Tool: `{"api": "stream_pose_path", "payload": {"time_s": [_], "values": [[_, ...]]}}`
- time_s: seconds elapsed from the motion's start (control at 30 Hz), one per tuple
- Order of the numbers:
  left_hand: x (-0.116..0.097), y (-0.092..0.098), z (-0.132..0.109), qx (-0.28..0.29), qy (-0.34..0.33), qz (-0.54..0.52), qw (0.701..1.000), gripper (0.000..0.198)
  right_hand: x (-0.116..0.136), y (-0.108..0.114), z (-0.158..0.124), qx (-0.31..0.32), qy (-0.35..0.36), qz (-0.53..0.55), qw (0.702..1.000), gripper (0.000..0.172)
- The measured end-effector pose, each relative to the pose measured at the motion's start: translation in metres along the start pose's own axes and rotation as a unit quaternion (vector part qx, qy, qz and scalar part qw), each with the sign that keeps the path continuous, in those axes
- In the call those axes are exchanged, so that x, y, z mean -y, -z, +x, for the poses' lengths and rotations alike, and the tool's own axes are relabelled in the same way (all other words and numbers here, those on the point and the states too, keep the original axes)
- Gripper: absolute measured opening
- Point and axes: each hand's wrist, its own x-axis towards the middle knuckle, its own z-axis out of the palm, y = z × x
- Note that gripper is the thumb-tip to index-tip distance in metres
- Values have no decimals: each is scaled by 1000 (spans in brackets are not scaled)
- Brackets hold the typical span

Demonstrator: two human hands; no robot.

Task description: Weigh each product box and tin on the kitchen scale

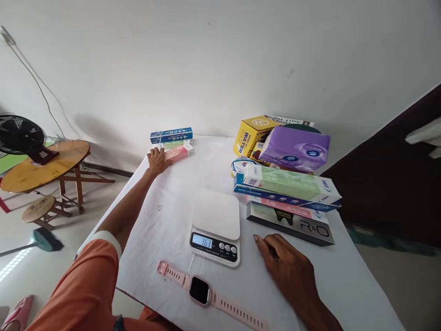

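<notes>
My left hand (pixel 157 161) reaches to the far left of the table, its fingers closed around the near end of a pink toothpaste-like box (pixel 179 152). Right behind that lie a light green box (pixel 172 145) and a blue box (pixel 171 135) with white characters. My right hand (pixel 291 264) rests on the table at the right, fingers curled in with nothing visible in them. Left of it stands a white digital scale (pixel 216 214), its lit display (pixel 202 241) reading about 363. A pink-strapped smartwatch (pixel 199 290) lies in front of the scale.
Stacked at the right are a green box (pixel 289 180), a blue box (pixel 275 195), a grey R&O box (pixel 292 223), a purple tissue pack (pixel 294 149) and a yellow box (pixel 253 133). A wall backs the table (pixel 165 202). Left stands a fan (pixel 22 135) on a wooden table (pixel 65 158).
</notes>
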Motion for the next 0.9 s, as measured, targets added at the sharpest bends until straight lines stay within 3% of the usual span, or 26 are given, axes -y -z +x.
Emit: {"api": "stream_pose_path", "payload": {"time_s": [0.2,0.33,0.47,0.57,0.67,0.8,0.9], "values": [[22,6,-20,74,2,-84,994,48,-3,-1,0,-16,33,-13,999,42],[48,13,-61,61,-25,-132,989,48,-3,-1,0,-17,44,-13,999,43],[58,36,-106,50,-69,-168,982,54,-3,-4,-1,-12,22,-1,1000,44],[43,60,-133,34,-122,-194,973,54,-3,-6,-1,-4,-15,10,1000,44],[12,75,-154,37,-199,-207,957,51,-3,-5,0,7,-51,42,998,44],[-33,71,-171,60,-287,-213,932,51,-2,-2,2,3,-84,86,993,42],[-53,57,-176,81,-309,-209,924,52,-2,1,3,-8,-97,105,990,40]]}}
